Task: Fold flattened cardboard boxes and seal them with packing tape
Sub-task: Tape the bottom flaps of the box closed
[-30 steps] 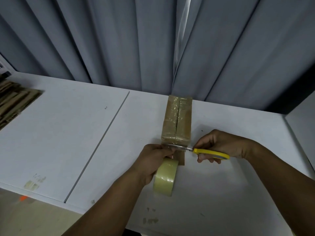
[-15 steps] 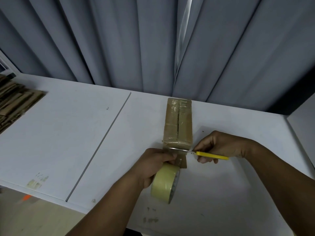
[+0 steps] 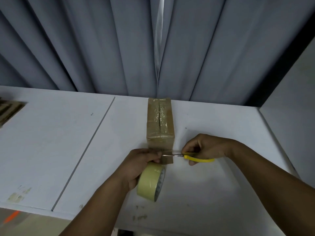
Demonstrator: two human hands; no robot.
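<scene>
A narrow brown cardboard box [image 3: 160,123] stands on the white table [image 3: 213,184], its top seam covered with clear tape. A strip of tape runs from its near face down to the tape roll [image 3: 150,181]. My left hand [image 3: 139,166] grips that roll just in front of the box. My right hand [image 3: 204,148] holds yellow-handled scissors [image 3: 196,157]; their blades lie across the tape strip between box and roll.
A stack of flattened cardboard [image 3: 8,110] lies at the table's far left edge. Grey curtains [image 3: 119,45] hang right behind the table. A seam [image 3: 85,153] runs diagonally across the tabletop. A second white surface [image 3: 293,106] rises at the right.
The scissors' handles have come closer together across the tape. My left hand and the roll have shifted slightly toward me; the view has tilted a little.
</scene>
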